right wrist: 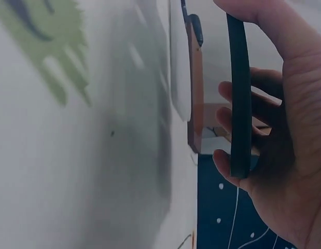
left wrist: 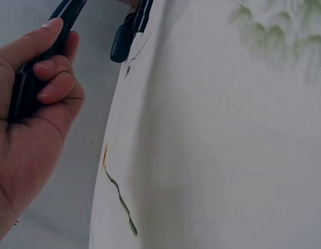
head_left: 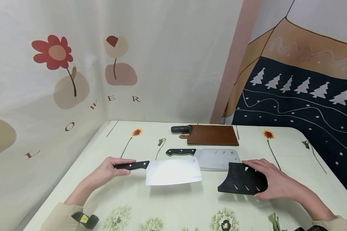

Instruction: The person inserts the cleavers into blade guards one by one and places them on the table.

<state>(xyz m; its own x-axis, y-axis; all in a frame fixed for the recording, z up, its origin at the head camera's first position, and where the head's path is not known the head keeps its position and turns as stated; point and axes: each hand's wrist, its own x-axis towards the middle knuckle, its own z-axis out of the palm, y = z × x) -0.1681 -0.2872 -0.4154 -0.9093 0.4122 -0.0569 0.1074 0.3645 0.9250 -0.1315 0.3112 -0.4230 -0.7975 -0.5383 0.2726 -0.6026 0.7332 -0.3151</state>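
My left hand (head_left: 109,171) grips the black handle of a cleaver (head_left: 173,172), held flat over the table with its broad, shiny blade pointing right. In the left wrist view, curled fingers and thumb wrap the dark handle (left wrist: 26,96). On the right, my right hand (head_left: 281,182) holds a black blade cover (head_left: 240,181) with small slanted cutouts and a curved open end facing the cleaver. The right wrist view shows this cover (right wrist: 240,104) edge-on, between thumb and fingertips. Behind both hands lies a second cleaver (head_left: 217,158), black-handled, with a pale grey, slot-marked blade part.
A brown sheath (head_left: 214,135) with a black handle (head_left: 180,129) at its left end lies near the table's back edge. The flower-printed tablecloth (head_left: 127,199) meets a pale curtain (head_left: 173,64) behind. Dark tree-patterned fabric (head_left: 300,106) hangs at the right.
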